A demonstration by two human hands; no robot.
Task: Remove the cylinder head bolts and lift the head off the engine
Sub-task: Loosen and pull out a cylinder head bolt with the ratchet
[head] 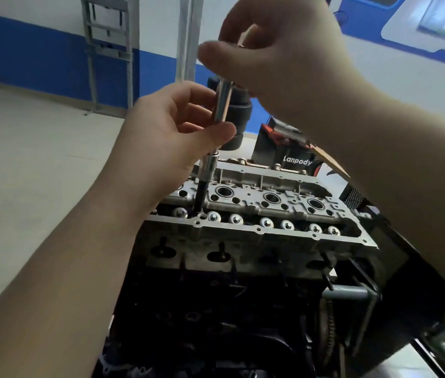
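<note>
I judge I'm early on: both my left hand [177, 132] and right hand [276, 58] pinch the extension bar [222, 102], its socket down at the near-left corner of the cylinder head [257, 214], which sits unlifted on the engine [216, 309].

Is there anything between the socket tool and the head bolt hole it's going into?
Nothing visible. The extension bar, held by the left hand and right hand, runs straight down through the socket into the near left bolt hole of the cylinder head. The bolt itself is hidden.
</note>
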